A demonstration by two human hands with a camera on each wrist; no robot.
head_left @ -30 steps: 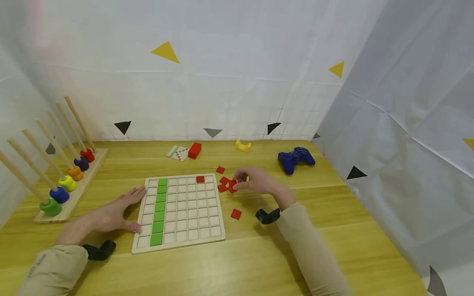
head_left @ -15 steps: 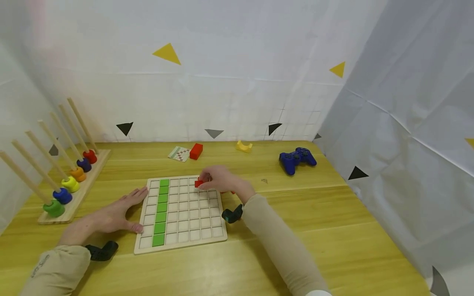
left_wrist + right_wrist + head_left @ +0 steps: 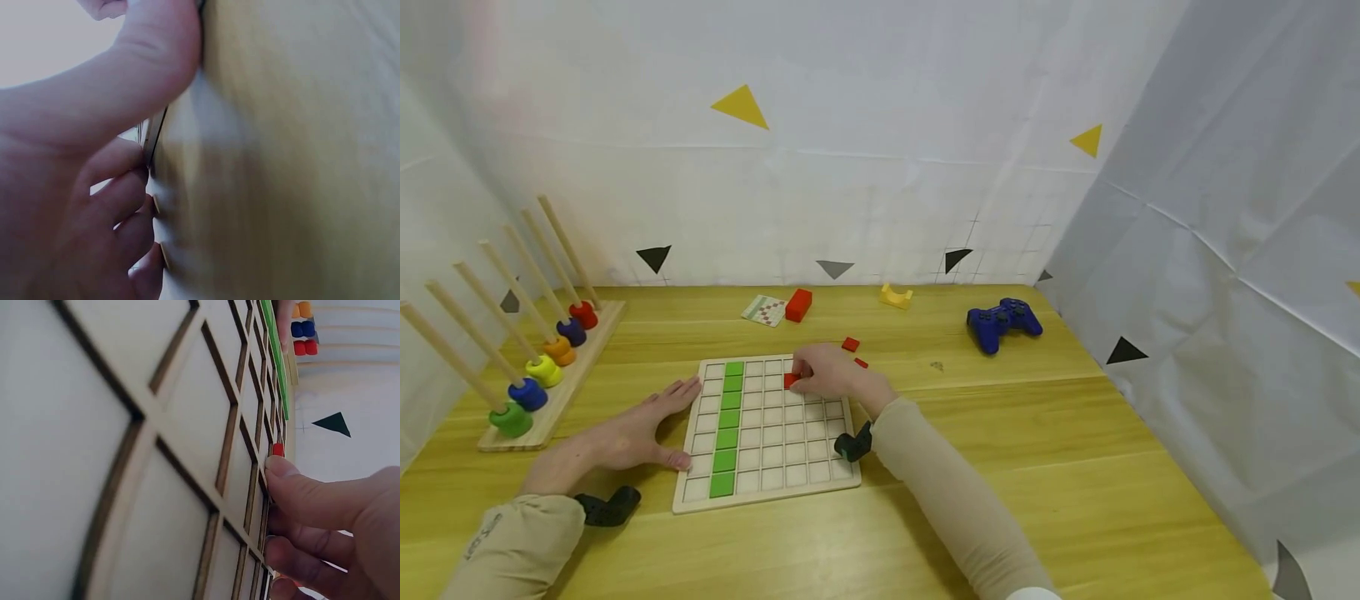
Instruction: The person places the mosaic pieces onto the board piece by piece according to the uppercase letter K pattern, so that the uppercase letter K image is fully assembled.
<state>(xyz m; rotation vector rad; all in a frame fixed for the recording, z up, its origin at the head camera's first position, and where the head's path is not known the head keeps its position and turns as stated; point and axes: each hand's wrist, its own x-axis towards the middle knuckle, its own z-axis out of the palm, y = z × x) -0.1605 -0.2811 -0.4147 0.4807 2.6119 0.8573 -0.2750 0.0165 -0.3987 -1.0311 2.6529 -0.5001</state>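
A wooden grid board [image 3: 773, 492] lies flat, with a column of green square tiles [image 3: 727, 437] near its left side. My left hand [image 3: 632, 433] rests along the board's left edge, fingers stretched and thumb apart; the left wrist view shows its fingers [image 3: 125, 200] against that edge. Over the board's upper part, my right hand [image 3: 827, 371] pinches a red square tile [image 3: 790, 381] at a cell in the second row. Seen from the right wrist, the thumb [image 3: 290, 478] is by the red tile [image 3: 278, 449]. The hand covers the board's upper right corner.
Red tiles [image 3: 850, 343] lie beyond the right hand, partly hidden. Behind the board are a patterned card [image 3: 764, 310], a red block [image 3: 799, 305] and a yellow arch [image 3: 896, 297]. A blue game controller [image 3: 1003, 323] lies right; a peg stand [image 3: 580, 354] with coloured rings stands left.
My right hand has moved left from the loose red tiles onto the board with a red tile, then slightly further left and down. My left hand has stayed at the board's edge.
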